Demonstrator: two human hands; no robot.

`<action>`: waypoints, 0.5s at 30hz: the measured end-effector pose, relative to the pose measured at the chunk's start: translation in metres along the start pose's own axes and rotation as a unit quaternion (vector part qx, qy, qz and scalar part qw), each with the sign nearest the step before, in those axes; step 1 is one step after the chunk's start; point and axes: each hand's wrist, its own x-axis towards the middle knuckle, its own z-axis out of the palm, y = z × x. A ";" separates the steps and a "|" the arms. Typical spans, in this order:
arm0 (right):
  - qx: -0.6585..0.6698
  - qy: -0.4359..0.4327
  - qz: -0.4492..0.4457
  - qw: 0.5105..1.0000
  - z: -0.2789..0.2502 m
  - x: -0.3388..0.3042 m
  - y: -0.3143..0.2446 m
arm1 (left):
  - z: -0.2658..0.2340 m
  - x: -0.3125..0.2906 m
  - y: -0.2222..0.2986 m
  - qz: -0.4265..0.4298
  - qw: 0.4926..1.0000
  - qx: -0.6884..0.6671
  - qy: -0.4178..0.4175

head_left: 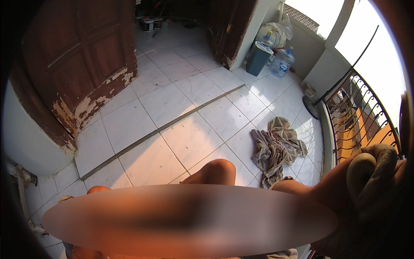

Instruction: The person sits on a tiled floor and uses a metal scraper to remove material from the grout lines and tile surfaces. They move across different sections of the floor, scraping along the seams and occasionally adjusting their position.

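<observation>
A large blurred oval covers the lower middle of the head view and hides most of what lies near my hands. My left hand cannot be made out. On the right, a bare arm point(312, 185) stretches between a pale cuff-like edge beside the oval and thick, looped beige fabric point(373, 170). Whether that fabric is a gloved fist or a rolled sleeve, I cannot tell. My right hand's fingers do not show clearly. Just beyond the cuff lies a crumpled grey-brown cloth point(278, 149) on the tiles. My bent knee point(220, 170) rises above the oval.
White floor tiles point(189, 134) form a low step before an open brown door point(82, 56) with peeling paint. Against the far wall stand a grey-blue bin point(258, 59), a water jug point(282, 63) and a stuffed sack point(276, 34). A round-based pole point(311, 107) leans by the railing point(358, 112).
</observation>
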 end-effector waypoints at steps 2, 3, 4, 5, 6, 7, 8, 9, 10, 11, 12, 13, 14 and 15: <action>0.009 0.000 -0.011 1.000 0.003 0.012 -0.009 | -0.001 0.010 0.002 -0.004 1.000 -0.004 -0.005; -0.009 -0.006 0.013 1.000 0.002 0.012 -0.009 | -0.006 0.010 -0.022 -0.004 0.999 -0.044 -0.001; 0.029 0.011 -0.019 0.999 0.003 0.018 -0.009 | -0.004 0.015 0.006 -0.028 1.000 -0.004 0.006; 0.025 0.009 -0.019 0.999 0.003 0.023 -0.011 | -0.007 0.020 0.005 -0.026 1.000 -0.006 0.004; 0.025 0.008 -0.020 0.999 0.005 0.026 -0.013 | -0.008 0.019 0.004 -0.030 0.999 -0.013 0.005; 0.025 0.009 -0.019 0.999 0.007 0.031 -0.019 | -0.007 0.021 0.009 -0.028 0.999 -0.013 0.006; 0.023 0.008 -0.021 0.999 0.006 0.036 -0.021 | -0.008 0.024 0.013 -0.024 1.000 -0.010 0.008; 0.024 0.005 -0.028 0.999 0.007 0.042 -0.024 | -0.010 0.025 0.019 -0.016 1.000 0.000 0.008; 0.026 0.001 -0.033 0.999 0.008 0.048 -0.026 | -0.011 0.025 0.026 -0.008 1.000 0.014 0.009; 0.029 -0.003 -0.041 0.999 0.012 0.053 -0.028 | -0.012 0.021 0.034 0.004 1.000 0.024 0.010; 0.026 -0.011 -0.043 0.999 0.017 0.062 -0.032 | -0.013 0.018 0.043 0.026 0.999 0.036 0.009; 0.041 -0.011 -0.047 0.998 0.020 0.064 -0.031 | -0.013 0.011 0.057 0.041 0.997 0.061 0.010; 0.052 -0.013 -0.055 0.997 0.022 0.067 -0.029 | -0.014 0.006 0.070 0.064 0.994 0.093 0.009; 0.049 -0.020 -0.061 0.997 0.028 0.077 -0.041 | -0.011 0.005 0.084 0.100 0.989 0.111 0.005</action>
